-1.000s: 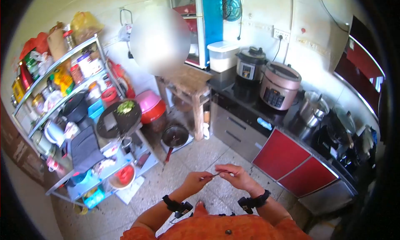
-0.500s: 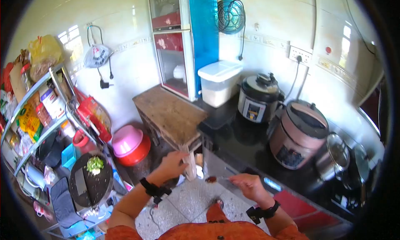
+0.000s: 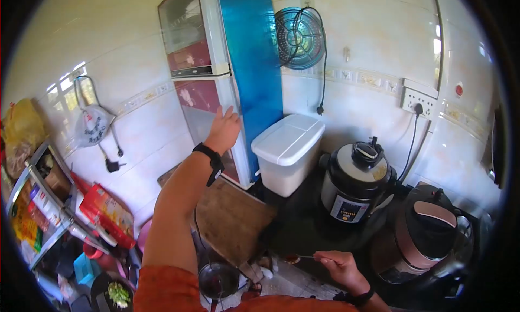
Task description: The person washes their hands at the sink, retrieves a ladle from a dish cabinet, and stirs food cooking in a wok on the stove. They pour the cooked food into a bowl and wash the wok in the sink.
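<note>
My left hand [image 3: 224, 129] is raised in front of the white-framed cabinet [image 3: 232, 84], its fingers stretched out and apart at the edge of the lower glass door. Whether the fingertips touch the door I cannot tell. My right hand [image 3: 340, 267], low in front of the black counter, is closed around the handle of a spoon [image 3: 293, 258]. Something dark reddish-brown lies in the spoon's bowl, which points left. Below my left arm, a dark pan [image 3: 218, 280] shows near the floor.
A lidded white bin [image 3: 287, 155], a pressure cooker [image 3: 355, 185] and a pink-brown rice cooker [image 3: 420, 233] stand along the counter. Beneath the cabinet is a wooden table [image 3: 233, 217]. A loaded shelf rack [image 3: 49, 214] and chopped greens [image 3: 118, 294] are at left.
My left hand has risen from above the floor to the cabinet door. My right hand still holds the spoon. The view has shifted closer to the cabinet and counter.
</note>
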{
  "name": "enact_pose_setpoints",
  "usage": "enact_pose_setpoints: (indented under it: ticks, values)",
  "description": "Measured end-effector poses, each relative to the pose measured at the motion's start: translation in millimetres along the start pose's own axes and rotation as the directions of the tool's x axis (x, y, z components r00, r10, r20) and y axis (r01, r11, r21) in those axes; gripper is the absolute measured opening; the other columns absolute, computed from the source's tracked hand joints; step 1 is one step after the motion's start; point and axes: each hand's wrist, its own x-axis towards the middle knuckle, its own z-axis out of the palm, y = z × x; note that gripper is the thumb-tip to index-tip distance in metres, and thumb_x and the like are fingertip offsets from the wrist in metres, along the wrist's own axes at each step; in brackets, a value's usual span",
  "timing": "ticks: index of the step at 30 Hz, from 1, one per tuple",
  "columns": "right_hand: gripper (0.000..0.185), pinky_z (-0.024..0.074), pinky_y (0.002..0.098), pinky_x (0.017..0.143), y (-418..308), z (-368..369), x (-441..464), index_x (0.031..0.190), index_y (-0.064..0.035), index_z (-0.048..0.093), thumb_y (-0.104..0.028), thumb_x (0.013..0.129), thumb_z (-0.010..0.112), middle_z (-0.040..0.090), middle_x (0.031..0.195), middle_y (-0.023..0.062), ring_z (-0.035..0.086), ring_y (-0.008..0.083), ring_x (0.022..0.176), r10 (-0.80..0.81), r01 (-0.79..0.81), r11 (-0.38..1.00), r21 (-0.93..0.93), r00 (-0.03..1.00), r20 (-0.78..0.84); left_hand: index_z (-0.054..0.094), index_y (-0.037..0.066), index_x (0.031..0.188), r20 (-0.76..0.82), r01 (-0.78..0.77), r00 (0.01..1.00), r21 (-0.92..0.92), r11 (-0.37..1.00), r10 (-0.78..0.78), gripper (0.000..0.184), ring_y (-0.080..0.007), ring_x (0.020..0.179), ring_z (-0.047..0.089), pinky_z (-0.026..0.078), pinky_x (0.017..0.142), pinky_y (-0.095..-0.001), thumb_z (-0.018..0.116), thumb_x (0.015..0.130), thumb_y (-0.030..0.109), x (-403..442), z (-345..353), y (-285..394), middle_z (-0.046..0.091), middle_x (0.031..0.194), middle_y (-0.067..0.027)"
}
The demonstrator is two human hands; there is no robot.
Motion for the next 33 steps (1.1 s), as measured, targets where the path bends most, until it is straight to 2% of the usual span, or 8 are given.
enact_pose_setpoints:
  ticks: [3,6,14,17,19,25,28,33]
  values:
    - [0.019,0.049,0.0265,0.067,-11,9,11,0.096,0.0013,0.06,-0.011,0.082,0.056,0.064,0.086,0.0124,0.062,0.0174,0.077,0.039,-0.039,0.999,0.005,0.995,-0.09,0.063,0.009,0.066,-0.261,-0.127,0.952,0.143,0.982,0.161,0.012,-0.0214,0.093,0.048,0.029,0.092,-0.0405,0.051,0.068,0.007,37,31,-19,0.056,0.078,-0.0047]
    - [0.024,0.0495,0.0277,0.071,-17,27,35,0.097,0.001,0.06,-0.019,0.084,0.055,0.064,0.087,0.0107,0.062,0.0172,0.078,0.085,-0.079,0.996,0.041,0.982,-0.169,0.062,0.009,0.069,-0.093,-0.298,0.949,0.059,0.953,0.303,0.011,-0.0199,0.087,0.048,0.028,0.094,-0.0398,0.051,0.068,0.009,58,46,-39,0.054,0.075,-0.004]
    - [0.02,0.0479,0.0254,0.066,-39,78,104,0.096,0.0005,0.06,-0.014,0.086,0.052,0.064,0.083,0.0105,0.061,0.0168,0.075,-0.014,0.008,0.999,-0.033,0.986,-0.169,0.057,0.011,0.055,-0.5,-0.426,0.814,-0.168,0.889,0.296,0.007,-0.0206,0.078,0.046,0.03,0.088,-0.0396,0.057,0.059,0.016,-11,31,-75,0.047,0.067,-0.0034]
    - [0.017,0.0484,0.0267,0.066,-53,90,143,0.097,0.0,0.059,-0.009,0.084,0.053,0.062,0.087,0.0134,0.061,0.0202,0.075,-0.091,0.075,0.981,-0.177,0.992,-0.083,0.056,0.011,0.079,-0.601,-0.167,0.798,-0.3,0.939,-0.05,0.017,-0.0248,0.103,0.045,0.018,0.091,-0.0599,0.063,0.065,0.016,-82,30,-99,0.05,0.1,-0.007]
    - [0.017,0.0487,0.027,0.066,-60,98,170,0.097,-0.0002,0.059,-0.009,0.083,0.054,0.062,0.089,0.0141,0.061,0.0215,0.076,-0.144,0.134,0.956,-0.26,0.989,-0.022,0.044,0.005,0.113,-0.556,0.13,0.71,-0.5,0.856,-0.432,0.045,-0.0357,0.121,0.028,0.02,0.098,-0.0511,0.06,0.071,0.007,-123,46,-104,0.027,0.129,-0.0193]
    - [0.019,0.0505,0.0311,0.067,-75,121,228,0.098,-0.0014,0.058,-0.006,0.079,0.058,0.06,0.094,0.0156,0.061,0.0262,0.08,-0.29,0.324,0.878,-0.351,0.946,0.147,0.042,0.001,0.118,-0.437,0.334,0.581,-0.641,0.691,-0.687,0.044,-0.0378,0.123,0.024,0.023,0.1,-0.0427,0.052,0.075,0.001,-172,34,-121,0.023,0.13,-0.0255]
    - [0.021,0.0498,0.0298,0.067,-70,138,252,0.099,-0.0028,0.059,-0.006,0.078,0.058,0.06,0.094,0.0148,0.061,0.0268,0.081,-0.429,0.482,0.779,-0.401,0.876,0.218,0.049,0.003,0.113,-0.511,0.327,0.663,-0.46,0.826,-0.547,0.04,-0.0337,0.108,0.041,0.031,0.093,-0.0417,0.055,0.073,0.003,-187,31,-90,0.043,0.114,-0.0209]
    - [0.033,0.0452,0.0306,0.059,-85,172,282,0.093,-0.002,0.059,-0.003,0.06,0.061,0.046,0.081,0.0074,0.052,0.0224,0.068,-0.547,0.651,0.504,-0.568,0.749,0.374,0.054,0.006,0.102,-0.301,-0.158,0.913,-0.884,0.44,-0.277,0.037,-0.0248,0.069,0.052,0.041,0.065,-0.039,0.063,0.066,0.006,-148,45,-20,0.054,0.074,-0.006]
